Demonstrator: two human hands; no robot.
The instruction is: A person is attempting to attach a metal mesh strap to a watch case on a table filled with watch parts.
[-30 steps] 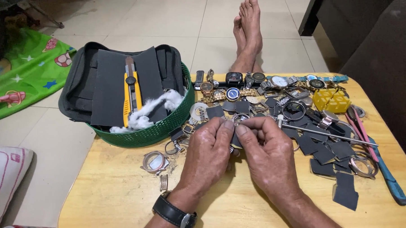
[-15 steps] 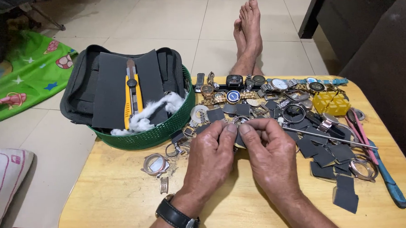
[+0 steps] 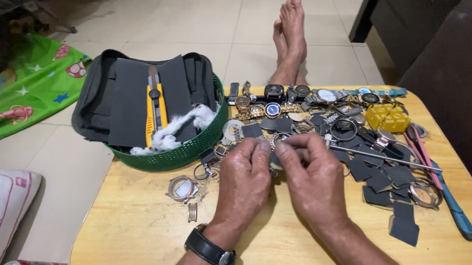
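My left hand and my right hand meet fingertip to fingertip over the middle of the wooden table. Between the fingers they pinch a small metal watch part, mostly hidden by the fingers. A black wristwatch is on my left wrist. Just behind the hands lies a pile of watches and watch parts. Dark sandpaper pieces are scattered to the right of my right hand.
A green basket at the table's left holds dark sheets, a yellow utility knife and white cotton. A watch case lies left of my hand. Yellow box, pink and blue tools sit right. Bare feet beyond.
Both hands have shifted slightly toward me and a little right, still working the small part between the fingertips. Nothing else on the table moved.
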